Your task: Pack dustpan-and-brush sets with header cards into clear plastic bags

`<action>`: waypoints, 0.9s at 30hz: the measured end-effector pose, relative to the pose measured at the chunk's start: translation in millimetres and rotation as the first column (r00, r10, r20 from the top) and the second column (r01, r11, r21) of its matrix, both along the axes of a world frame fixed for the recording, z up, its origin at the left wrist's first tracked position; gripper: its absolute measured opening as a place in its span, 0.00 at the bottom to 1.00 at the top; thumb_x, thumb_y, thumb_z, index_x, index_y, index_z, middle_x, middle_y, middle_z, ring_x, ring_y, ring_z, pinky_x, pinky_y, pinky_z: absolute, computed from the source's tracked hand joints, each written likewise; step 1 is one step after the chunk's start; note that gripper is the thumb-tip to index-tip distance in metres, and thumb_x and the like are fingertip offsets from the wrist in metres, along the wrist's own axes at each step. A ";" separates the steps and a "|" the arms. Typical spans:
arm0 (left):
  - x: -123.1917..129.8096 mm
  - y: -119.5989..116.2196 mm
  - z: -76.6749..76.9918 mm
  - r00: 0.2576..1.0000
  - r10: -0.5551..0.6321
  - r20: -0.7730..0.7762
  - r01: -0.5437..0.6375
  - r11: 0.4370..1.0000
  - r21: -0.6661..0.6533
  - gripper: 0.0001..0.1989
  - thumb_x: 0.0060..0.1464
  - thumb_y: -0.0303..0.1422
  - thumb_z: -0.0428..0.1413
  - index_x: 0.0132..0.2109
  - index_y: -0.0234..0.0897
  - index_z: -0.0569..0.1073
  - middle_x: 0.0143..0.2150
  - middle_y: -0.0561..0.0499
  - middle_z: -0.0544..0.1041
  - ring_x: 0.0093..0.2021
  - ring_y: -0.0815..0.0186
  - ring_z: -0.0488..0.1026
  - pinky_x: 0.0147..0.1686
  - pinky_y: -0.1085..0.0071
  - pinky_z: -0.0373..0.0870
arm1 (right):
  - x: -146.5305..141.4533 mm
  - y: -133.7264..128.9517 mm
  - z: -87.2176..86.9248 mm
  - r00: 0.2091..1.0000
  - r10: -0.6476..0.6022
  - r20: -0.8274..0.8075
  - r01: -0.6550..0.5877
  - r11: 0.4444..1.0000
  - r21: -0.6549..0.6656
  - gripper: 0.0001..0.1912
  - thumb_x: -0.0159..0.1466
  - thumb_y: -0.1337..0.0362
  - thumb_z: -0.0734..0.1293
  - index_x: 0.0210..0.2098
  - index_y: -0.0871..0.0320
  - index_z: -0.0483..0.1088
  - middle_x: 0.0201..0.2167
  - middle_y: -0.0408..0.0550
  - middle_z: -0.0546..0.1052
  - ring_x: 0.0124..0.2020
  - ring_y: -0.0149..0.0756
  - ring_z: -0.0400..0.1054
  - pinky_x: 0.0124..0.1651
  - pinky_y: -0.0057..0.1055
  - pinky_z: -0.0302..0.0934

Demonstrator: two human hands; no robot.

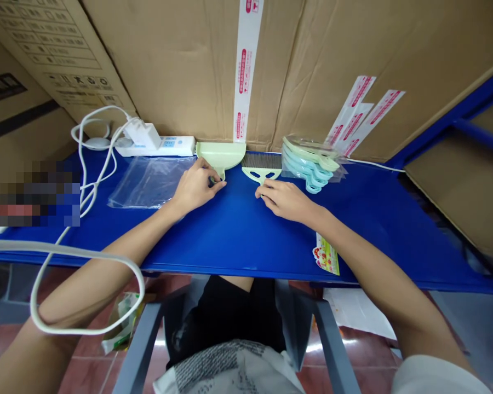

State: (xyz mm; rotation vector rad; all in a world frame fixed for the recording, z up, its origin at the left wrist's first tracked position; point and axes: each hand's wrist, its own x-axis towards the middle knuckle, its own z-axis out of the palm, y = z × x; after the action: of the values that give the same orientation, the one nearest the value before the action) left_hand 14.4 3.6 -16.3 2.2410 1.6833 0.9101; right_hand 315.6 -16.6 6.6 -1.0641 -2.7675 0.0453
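Note:
On the blue table lies a light green dustpan (222,154), its wide edge toward the cardboard. My left hand (198,186) is closed on the dustpan's short handle. To its right is a small light green brush (262,164) with dark bristles pointing away from me. My right hand (286,200) has its fingers closed round the brush's handle. Dustpan and brush lie side by side, close to each other. Right of the brush, several green and light blue dustpans (310,161) are stacked in clear plastic.
Clear plastic bags (148,183) lie left of my left hand. Behind them is a white power strip (178,145) with white cables (93,180) hanging over the left side. A colourful card (326,256) lies by my right forearm. Cardboard boxes (181,65) stand behind the table (238,241).

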 end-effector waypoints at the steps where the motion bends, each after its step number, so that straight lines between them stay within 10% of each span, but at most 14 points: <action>1: 0.3 -0.6 0.8 1.000 -0.006 0.023 0.006 1.000 0.002 0.10 0.59 0.40 0.69 0.38 0.37 0.87 0.49 0.43 0.76 0.37 0.60 0.74 0.55 0.56 0.73 | 0.8 -1.7 1.0 1.000 0.007 -0.015 -0.007 1.000 -0.007 0.16 0.75 0.71 0.60 0.51 0.58 0.78 0.46 0.53 0.78 0.39 0.40 0.72 0.41 0.36 0.60; 10: 2.7 -5.1 8.3 1.000 0.000 0.031 -0.003 0.996 0.092 0.21 0.60 0.47 0.66 0.25 0.37 0.82 0.45 0.44 0.78 0.39 0.58 0.76 0.52 0.58 0.74 | 17.3 -6.9 10.9 0.973 -0.062 -0.221 0.118 0.960 0.253 0.12 0.76 0.68 0.60 0.46 0.57 0.76 0.45 0.57 0.78 0.47 0.48 0.75 0.51 0.42 0.69; 15: 1.6 -5.1 9.8 0.999 -0.032 -0.042 0.035 0.996 0.082 0.22 0.58 0.45 0.65 0.21 0.37 0.78 0.46 0.44 0.82 0.36 0.60 0.77 0.47 0.59 0.74 | 32.7 -6.5 32.0 0.741 -0.035 -0.671 0.477 0.730 0.489 0.10 0.78 0.58 0.64 0.45 0.54 0.76 0.40 0.52 0.79 0.44 0.47 0.76 0.51 0.47 0.73; 17: -0.4 -4.8 11.1 0.994 -0.088 -0.064 0.093 0.992 0.087 0.21 0.58 0.42 0.63 0.20 0.37 0.77 0.46 0.43 0.82 0.36 0.60 0.78 0.45 0.60 0.74 | 39.0 -4.8 38.4 0.542 0.047 -0.839 0.585 0.695 0.417 0.10 0.77 0.54 0.67 0.47 0.53 0.75 0.42 0.51 0.78 0.38 0.42 0.76 0.42 0.44 0.75; 21: -9.2 -6.9 21.3 0.922 -0.376 -0.091 0.383 0.921 0.077 0.18 0.58 0.38 0.61 0.22 0.37 0.77 0.46 0.43 0.83 0.37 0.60 0.81 0.43 0.63 0.74 | 49.4 6.8 42.1 0.165 0.030 -0.986 0.540 0.834 0.116 0.12 0.73 0.49 0.71 0.46 0.49 0.73 0.43 0.49 0.77 0.29 0.35 0.75 0.34 0.40 0.77; 27: -26.1 -12.7 47.6 0.748 -0.663 -0.033 0.655 0.745 -0.128 0.09 0.58 0.36 0.63 0.32 0.38 0.83 0.60 0.45 0.83 0.47 0.62 0.83 0.48 0.70 0.76 | 56.9 20.3 35.5 0.083 -0.302 -0.950 0.273 0.923 -0.270 0.11 0.62 0.55 0.77 0.38 0.53 0.76 0.29 0.41 0.75 0.22 0.34 0.73 0.27 0.36 0.76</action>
State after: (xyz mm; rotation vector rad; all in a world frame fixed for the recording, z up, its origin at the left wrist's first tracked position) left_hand -11.7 -9.2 31.3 2.5287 0.7848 0.5335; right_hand 372.5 3.7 42.1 -0.9838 -1.2571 0.5331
